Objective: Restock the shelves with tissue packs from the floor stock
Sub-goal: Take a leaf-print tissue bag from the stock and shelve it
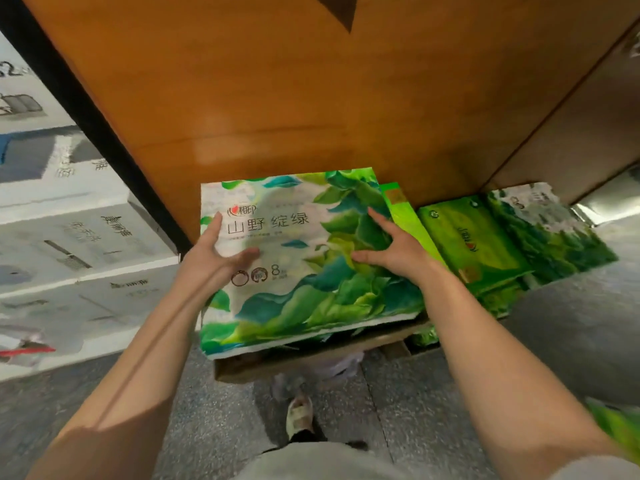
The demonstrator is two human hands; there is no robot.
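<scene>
The top tissue pack [304, 258] lies flat on the floor stack at six o'clock. Left hand [214, 254] and right hand [388, 247] hover spread wide, holding nothing. Best to take opposite edges, lifting level.

2 hands [388, 249] spread, seemingly touching green tissue pack [298, 258], floor stock

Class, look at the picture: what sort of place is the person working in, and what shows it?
Probably a shop aisle or stockroom: branded tissue packs stacked in a cardboard box on the floor, white printed cartons piled nearby.
</scene>
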